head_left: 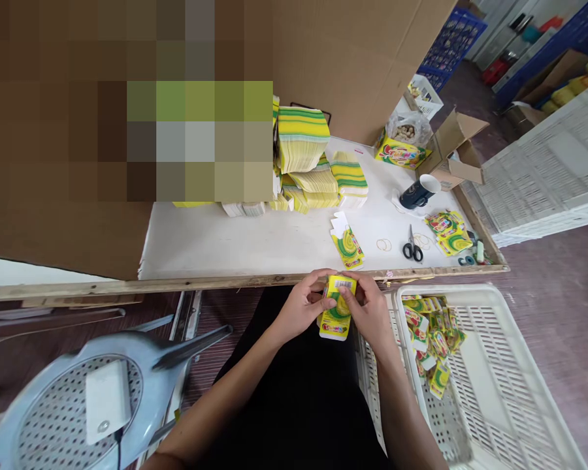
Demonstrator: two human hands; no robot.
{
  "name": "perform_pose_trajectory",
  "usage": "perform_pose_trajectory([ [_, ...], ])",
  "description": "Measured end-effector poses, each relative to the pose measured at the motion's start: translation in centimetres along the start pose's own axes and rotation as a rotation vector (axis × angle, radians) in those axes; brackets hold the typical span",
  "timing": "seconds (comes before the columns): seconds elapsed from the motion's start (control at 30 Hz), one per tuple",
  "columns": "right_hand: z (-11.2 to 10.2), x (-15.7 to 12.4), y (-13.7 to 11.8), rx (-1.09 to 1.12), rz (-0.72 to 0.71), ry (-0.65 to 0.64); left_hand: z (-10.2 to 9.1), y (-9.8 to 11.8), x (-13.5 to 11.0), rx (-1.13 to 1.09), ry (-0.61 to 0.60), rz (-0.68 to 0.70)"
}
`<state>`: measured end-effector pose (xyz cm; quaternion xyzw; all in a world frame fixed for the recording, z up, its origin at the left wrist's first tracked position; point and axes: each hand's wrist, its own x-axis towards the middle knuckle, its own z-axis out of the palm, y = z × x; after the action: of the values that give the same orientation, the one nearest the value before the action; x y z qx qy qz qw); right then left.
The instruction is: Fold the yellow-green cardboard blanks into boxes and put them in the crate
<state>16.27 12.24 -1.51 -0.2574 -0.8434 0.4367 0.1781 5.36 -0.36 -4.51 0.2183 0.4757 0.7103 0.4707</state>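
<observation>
Between my two hands, in front of the table's edge, is a small yellow and green printed carton (337, 310). My left hand (304, 301) grips its left side, thumb across the front. From the right, my right hand (370, 305) holds the same carton, its thumb pressing near the barcode. A flat, unfolded carton blank (347, 243) with white flaps lies on the table just beyond my hands. Farther back stand stacks of flat yellow and green carton blanks (302, 137).
A white plastic crate (500, 339) at my right holds several cartons (436, 339). On the white table (215, 245) lie scissors (412, 249), rubber bands (384, 245) and a dark mug (420, 192). A blue-grey stool (44, 372) at left bears a white power bank (108, 399).
</observation>
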Motion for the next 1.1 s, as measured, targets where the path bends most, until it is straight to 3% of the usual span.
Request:
perform_pose_trajectory([
  [0.1,-2.4,-0.7,0.4,-0.073,0.019,0.114,0.9,-0.3,-0.1,0.001,-0.047,0.005],
  [0.23,-8.5,-1.5,1.9,-0.578,0.004,0.562,1.9,-1.0,-0.3,0.158,-0.114,0.006],
  [0.33,-10.4,-0.8,3.1,-0.668,-0.039,0.566,2.9,-2.6,-1.3,0.247,-0.217,-0.03],
  [0.4,-9.3,0.7,4.0,-0.536,-0.072,0.439,3.5,-4.2,-2.6,0.299,-0.308,-0.06],
  [0.53,-3.7,5.2,6.1,-0.467,0.019,0.205,2.2,-6.9,-5.1,0.46,-0.442,-0.153],
  [0.6,-1.2,7.3,6.8,-0.519,0.123,0.184,0.3,-7.4,-5.6,0.551,-0.361,-0.146],
  [0.67,0.4,8.9,7.3,-0.539,0.234,0.18,-1.6,-7.5,-5.8,0.648,-0.208,-0.136],
  [0.77,1.0,10.4,7.8,-0.503,0.325,0.186,-3.2,-7.4,-5.5,0.627,-0.068,-0.137],
  [0.93,0.0,11.3,8.1,-0.35,0.335,0.179,-2.0,-7.0,-4.7,0.504,-0.058,-0.112],
  [1.03,-0.6,10.2,7.3,-0.218,0.286,0.211,-1.4,-5.4,-3.5,0.429,-0.035,-0.042],
  [1.1,-0.6,8.5,6.1,-0.085,0.238,0.264,-1.4,-3.9,-2.4,0.326,0.059,0.029],
])
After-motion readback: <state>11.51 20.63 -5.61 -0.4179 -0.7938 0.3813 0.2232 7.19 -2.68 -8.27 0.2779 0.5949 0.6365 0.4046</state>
